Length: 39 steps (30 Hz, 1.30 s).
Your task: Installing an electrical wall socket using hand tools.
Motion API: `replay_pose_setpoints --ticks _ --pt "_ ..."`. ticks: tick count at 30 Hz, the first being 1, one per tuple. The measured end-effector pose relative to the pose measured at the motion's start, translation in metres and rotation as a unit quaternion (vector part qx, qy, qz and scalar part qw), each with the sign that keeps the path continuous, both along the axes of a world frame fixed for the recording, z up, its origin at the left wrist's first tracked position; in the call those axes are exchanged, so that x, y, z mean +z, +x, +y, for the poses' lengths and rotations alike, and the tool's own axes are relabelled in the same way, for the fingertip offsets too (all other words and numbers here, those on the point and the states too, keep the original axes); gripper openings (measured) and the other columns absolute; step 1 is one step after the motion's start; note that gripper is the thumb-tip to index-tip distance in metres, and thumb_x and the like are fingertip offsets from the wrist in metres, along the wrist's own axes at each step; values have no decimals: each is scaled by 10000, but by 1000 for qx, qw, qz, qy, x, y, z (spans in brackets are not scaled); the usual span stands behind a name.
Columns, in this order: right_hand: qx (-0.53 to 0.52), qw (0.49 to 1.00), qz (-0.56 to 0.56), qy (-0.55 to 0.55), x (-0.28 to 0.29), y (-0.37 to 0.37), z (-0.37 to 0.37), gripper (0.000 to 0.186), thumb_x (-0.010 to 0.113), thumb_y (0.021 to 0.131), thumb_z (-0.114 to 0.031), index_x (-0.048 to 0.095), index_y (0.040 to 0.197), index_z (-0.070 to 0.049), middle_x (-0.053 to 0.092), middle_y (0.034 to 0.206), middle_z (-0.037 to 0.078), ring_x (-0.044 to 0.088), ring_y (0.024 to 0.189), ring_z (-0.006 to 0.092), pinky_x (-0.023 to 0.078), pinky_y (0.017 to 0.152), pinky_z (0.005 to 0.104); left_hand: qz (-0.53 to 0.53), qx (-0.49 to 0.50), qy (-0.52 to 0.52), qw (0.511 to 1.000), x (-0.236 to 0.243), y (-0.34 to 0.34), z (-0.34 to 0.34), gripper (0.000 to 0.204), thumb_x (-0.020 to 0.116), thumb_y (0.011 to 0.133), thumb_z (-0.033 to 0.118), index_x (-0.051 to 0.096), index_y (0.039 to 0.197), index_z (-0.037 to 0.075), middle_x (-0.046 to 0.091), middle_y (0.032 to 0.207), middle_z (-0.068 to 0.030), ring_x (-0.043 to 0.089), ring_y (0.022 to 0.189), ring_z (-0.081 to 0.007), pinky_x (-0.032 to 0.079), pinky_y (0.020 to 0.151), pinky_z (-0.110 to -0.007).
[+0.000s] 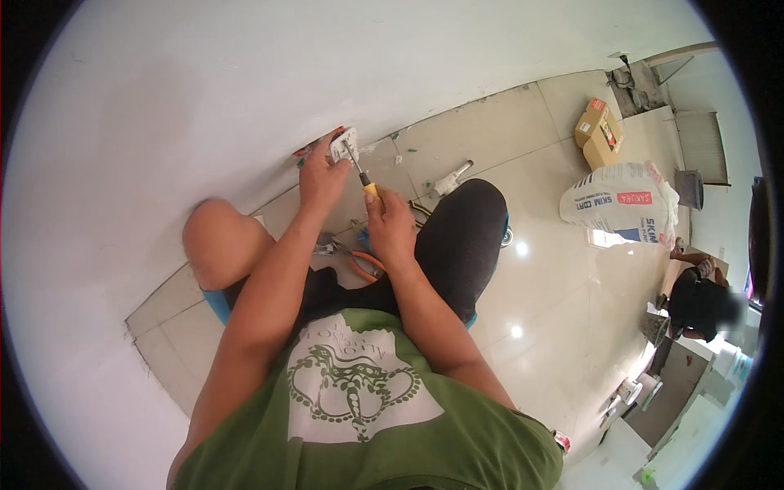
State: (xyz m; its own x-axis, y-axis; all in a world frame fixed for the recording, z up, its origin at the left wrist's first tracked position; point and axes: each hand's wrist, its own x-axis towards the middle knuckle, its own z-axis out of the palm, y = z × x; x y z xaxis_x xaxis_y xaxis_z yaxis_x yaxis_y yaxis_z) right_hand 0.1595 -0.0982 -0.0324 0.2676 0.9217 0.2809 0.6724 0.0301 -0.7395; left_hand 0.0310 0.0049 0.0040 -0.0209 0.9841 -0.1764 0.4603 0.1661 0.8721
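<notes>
My left hand (322, 181) grips a white electrical socket plate (345, 144) close to the wall, beside an orange wall box (314, 144) low in it. My right hand (392, 227) is closed around the yellow handle of a screwdriver (365, 180). The screwdriver's shaft reaches up to the face of the plate; whether its tip sits in a screw is too small to tell. Between my legs on the floor lie orange-handled pliers (365, 265). Another tool with black and yellow handles (421, 212) rests by my right thigh, partly hidden.
A white tool with a metal tube (452, 178) lies past my right knee. To the right stand a cardboard box (599, 133), a large white sack (621, 200) and a grey bucket (690, 189). Another person (698, 302) crouches at far right. Small scraps litter the tiles along the wall.
</notes>
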Motion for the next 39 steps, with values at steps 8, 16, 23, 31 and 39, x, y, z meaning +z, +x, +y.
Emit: replay_pose_setpoints --ticks 8,16,23,31,39 --pt "-3 525 766 -370 22 22 17 315 644 993 -355 630 1091 -56 617 778 64 480 516 111 374 448 267 11 11 -37 999 8 -2 2 618 627 800 101 595 1417 128 599 722 -57 540 599 -161 461 616 -326" --pt "0 996 85 -15 9 -6 -3 256 641 992 -258 601 1125 -43 597 773 52 464 513 101 336 438 240 -10 9 22 1000 -9 -1 1 645 610 796 50 581 1435 129 644 784 -41 533 608 -115 454 609 -292" --pt "17 478 811 -337 26 20 11 245 618 1009 -268 603 1128 -54 552 737 26 459 483 89 281 384 243 11 -8 -8 1000 7 -1 3 663 602 791 13 573 1444 127 609 764 -17 504 579 -90 440 577 -280" --pt "-19 976 208 -66 16 -1 -1 262 607 1017 -304 631 1090 -54 581 759 50 457 484 93 325 410 259 28 -6 24 999 -2 -3 0 650 619 791 62 579 1437 123 607 743 -56 523 591 -128 453 595 -308" --pt "3 527 761 -378 17 18 12 329 531 1049 -418 593 1068 -96 563 727 32 383 459 80 300 404 223 14 -20 -37 999 10 2 -6 699 634 805 82 497 1490 112 639 795 -59 584 644 -175 488 638 -340"
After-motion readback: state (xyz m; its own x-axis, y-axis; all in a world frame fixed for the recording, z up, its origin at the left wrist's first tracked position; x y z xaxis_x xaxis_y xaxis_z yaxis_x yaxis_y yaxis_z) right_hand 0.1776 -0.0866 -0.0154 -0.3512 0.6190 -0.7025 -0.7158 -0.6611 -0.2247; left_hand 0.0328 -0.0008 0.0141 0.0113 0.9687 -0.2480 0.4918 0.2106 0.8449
